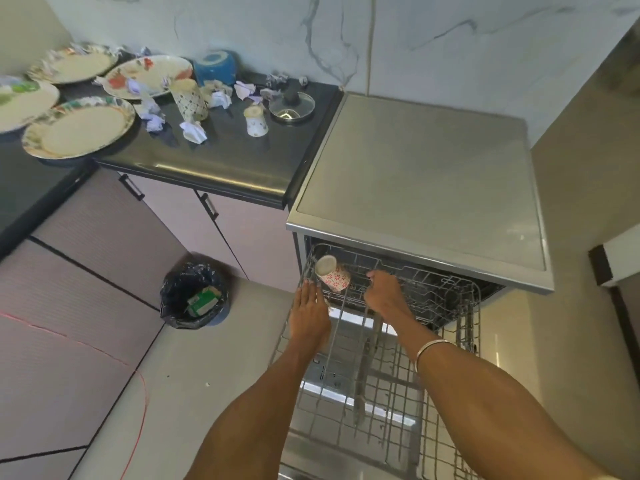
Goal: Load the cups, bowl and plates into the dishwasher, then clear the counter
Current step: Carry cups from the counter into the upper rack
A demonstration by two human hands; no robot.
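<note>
red-flowered cup [333, 274] on its side in upper rack [429, 289], mouth up-left

Soft, even daylight fills the room. The dark counter edge [221, 174] shows a bright glare. Edges bend from the wide lens, and the plates [79, 131] look slightly blurred.

Plates [81, 131] and cups [188, 98] on the counter [221, 161] – left of the dishwasher [419, 188]; one cup [332, 273] in its rack [415, 292] (far-left corner).
</note>
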